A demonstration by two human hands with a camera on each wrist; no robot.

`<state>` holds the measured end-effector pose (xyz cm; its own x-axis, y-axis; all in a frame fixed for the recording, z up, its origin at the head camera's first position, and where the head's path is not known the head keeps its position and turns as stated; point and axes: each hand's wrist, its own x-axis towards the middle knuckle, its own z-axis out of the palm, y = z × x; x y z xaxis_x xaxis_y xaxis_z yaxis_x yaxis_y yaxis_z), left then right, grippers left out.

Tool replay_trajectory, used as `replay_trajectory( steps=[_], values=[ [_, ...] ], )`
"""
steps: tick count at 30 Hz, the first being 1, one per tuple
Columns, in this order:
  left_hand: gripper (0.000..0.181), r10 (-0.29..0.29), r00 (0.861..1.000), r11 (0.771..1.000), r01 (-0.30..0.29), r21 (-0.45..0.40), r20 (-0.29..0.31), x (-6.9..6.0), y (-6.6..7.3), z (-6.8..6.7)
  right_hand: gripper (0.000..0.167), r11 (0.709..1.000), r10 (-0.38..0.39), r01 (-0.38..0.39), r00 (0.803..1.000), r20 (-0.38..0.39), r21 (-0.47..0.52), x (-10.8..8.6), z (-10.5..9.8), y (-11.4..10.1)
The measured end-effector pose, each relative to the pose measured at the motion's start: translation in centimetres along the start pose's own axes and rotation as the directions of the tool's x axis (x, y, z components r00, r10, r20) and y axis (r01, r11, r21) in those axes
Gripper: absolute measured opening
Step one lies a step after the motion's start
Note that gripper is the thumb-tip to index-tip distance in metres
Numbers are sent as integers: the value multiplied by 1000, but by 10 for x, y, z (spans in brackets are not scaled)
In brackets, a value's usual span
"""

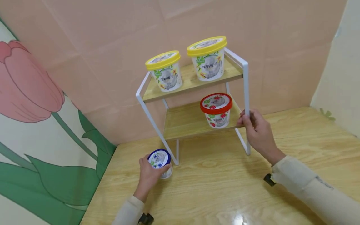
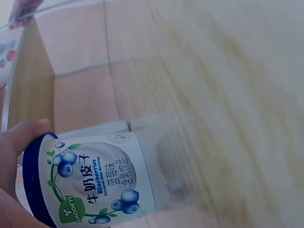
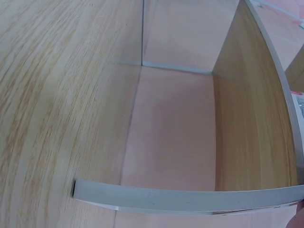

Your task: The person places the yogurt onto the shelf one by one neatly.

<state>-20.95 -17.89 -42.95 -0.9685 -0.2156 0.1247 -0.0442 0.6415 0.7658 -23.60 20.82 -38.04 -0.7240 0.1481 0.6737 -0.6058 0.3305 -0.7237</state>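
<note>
By the left foot of the two-tier shelf (image 1: 194, 132), my left hand (image 1: 150, 175) grips a blue-lidded blueberry tub (image 1: 159, 158) around its lid. The left wrist view shows the tub's printed side (image 2: 97, 178), with the thumb and fingers at the lid. At the shelf's right side, my right hand (image 1: 260, 132) holds the white metal frame (image 1: 246, 93) beside the lower board. Only a bit of that hand enters the right wrist view, at the lower right corner. A red-lidded tub (image 1: 217, 109) stands on the lower board, close to the right hand.
Two yellow-lidded tubs (image 1: 168, 76) (image 1: 209, 64) stand on the top board (image 1: 185, 75). The shelf rests on a wood-grain table (image 1: 213, 187) in front of a pink backdrop (image 1: 112, 62). A tulip-patterned panel (image 1: 31, 84) is on the left.
</note>
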Motion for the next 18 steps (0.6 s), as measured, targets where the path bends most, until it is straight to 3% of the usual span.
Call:
replay_trajectory(
  steps=[5,13,18],
  values=[
    [103,-7,1000,1000,7,-4,-5,-8,2,2,19,1000,0,0,1000,0,-8,0,-1,1],
    [102,51,998,999,-51,19,-29,-20,5,5,19,1000,-3,3,1000,-1,-13,0,-1,1],
    [102,56,998,995,-53,89,-32,-31,10,7,19,1000,8,-8,1000,6,-10,0,-1,0]
  ],
)
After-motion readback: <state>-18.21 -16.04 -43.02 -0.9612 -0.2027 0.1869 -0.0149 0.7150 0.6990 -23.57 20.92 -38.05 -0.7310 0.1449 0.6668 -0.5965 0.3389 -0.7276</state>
